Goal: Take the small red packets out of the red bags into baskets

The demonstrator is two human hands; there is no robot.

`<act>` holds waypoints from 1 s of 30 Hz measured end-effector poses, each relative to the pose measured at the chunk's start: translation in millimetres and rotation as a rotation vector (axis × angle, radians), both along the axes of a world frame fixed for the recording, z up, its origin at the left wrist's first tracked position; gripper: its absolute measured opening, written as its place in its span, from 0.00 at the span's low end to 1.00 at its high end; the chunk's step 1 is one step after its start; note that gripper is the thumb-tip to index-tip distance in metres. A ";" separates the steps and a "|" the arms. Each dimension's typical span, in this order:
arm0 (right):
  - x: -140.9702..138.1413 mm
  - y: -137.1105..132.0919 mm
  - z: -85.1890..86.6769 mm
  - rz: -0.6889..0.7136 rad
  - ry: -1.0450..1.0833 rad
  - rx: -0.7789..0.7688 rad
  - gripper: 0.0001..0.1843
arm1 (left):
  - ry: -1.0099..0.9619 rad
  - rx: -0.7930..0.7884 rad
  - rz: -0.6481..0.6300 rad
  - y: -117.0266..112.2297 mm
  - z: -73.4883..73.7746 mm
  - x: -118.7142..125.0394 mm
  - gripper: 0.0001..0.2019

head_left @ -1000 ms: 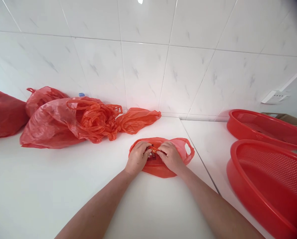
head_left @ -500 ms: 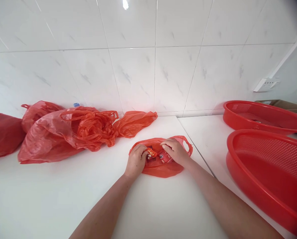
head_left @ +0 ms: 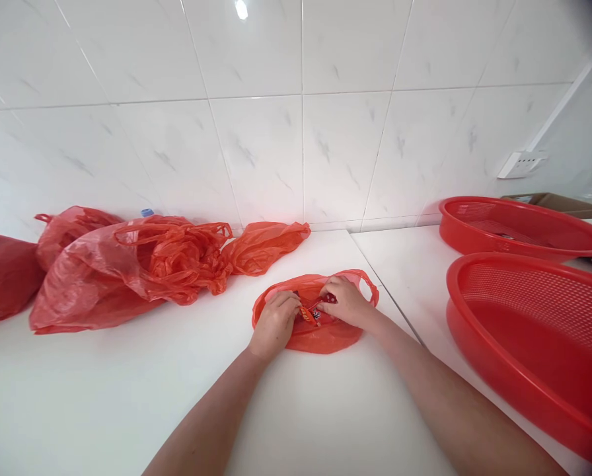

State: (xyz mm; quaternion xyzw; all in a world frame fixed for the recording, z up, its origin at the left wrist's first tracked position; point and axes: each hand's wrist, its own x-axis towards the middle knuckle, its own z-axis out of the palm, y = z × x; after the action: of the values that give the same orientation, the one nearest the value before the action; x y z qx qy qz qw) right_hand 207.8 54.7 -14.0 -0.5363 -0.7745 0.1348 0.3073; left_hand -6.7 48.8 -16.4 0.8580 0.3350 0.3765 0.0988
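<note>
A red plastic bag (head_left: 326, 342) lies opened on the white table, one handle loop spread at its right. Both my hands reach into its mouth. My left hand (head_left: 277, 322), fingers curled, grips a small red and orange snack packet (head_left: 308, 315) with pale lettering. Across from it, my right hand (head_left: 345, 302) is closed on a dark red packet (head_left: 329, 299), its fingertips pinched together. Other small red packets lie between the hands inside the bag, partly covered by the fingers, so their kind is hard to make out.
Two red plastic baskets, a near one (head_left: 524, 370) and a far one (head_left: 514, 248), stand at the right, with a cardboard box (head_left: 556, 203) behind. Filled red bags (head_left: 92, 277) and a crumpled red bag (head_left: 271, 246) line the tiled wall at left. A seam crosses the tabletop.
My right hand has closed on a dark red packet and tilted it up. The packet at my left hand has turned. The view has shifted slightly to the right.
</note>
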 end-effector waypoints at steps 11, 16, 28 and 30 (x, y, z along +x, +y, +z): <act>-11.5 -11.7 13.0 -0.005 0.320 -0.050 0.09 | 0.121 0.010 -0.008 -1.3 -1.9 0.4 0.11; -13.4 -17.8 19.9 -0.013 0.468 -0.182 0.09 | 0.122 0.010 0.002 -0.9 -2.9 1.4 0.09; -15.8 -18.6 26.0 0.012 0.565 -0.131 0.08 | 0.008 -0.120 0.187 5.3 -5.8 1.3 0.30; -19.6 -20.6 27.7 0.052 0.577 -0.145 0.08 | 0.000 -0.135 0.140 6.6 -5.6 1.7 0.25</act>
State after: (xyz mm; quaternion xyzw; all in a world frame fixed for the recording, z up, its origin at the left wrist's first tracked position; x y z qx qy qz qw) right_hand 188.2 34.1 13.7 -0.4762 -0.6570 0.3446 0.4721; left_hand -5.0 55.4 -22.0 0.8239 0.4187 0.3591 0.1297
